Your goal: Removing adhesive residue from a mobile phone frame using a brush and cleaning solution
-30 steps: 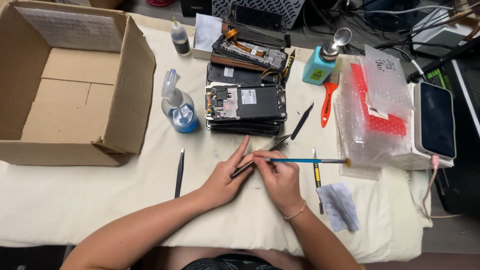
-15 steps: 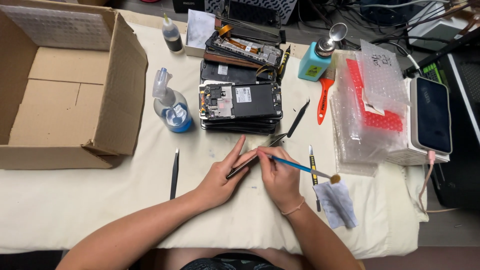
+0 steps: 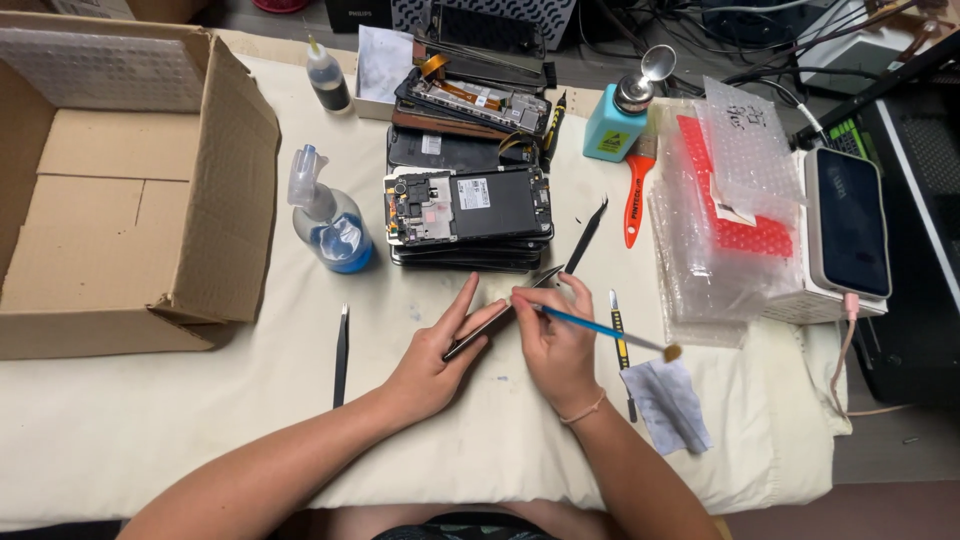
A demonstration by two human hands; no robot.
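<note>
Head view: left hand (image 3: 432, 362) grips a thin phone (image 3: 497, 318) by its edge. Right hand (image 3: 556, 340) pinches a blue brush (image 3: 600, 328) above a cloth (image 3: 672, 402).

The blue-handled brush (image 3: 600, 328) has been swung round in the right hand (image 3: 555, 345): a second ago it was held level, its bristles reaching right to the bubble-wrap bags (image 3: 715, 230); now it is slanted down to the right, and its bristles are seen just above the far edge of the grey cloth (image 3: 670, 405), much as half a second ago. The index finger of the right hand has been lifted slightly. The whole scene has been shifted a little left and far in the view.
</note>
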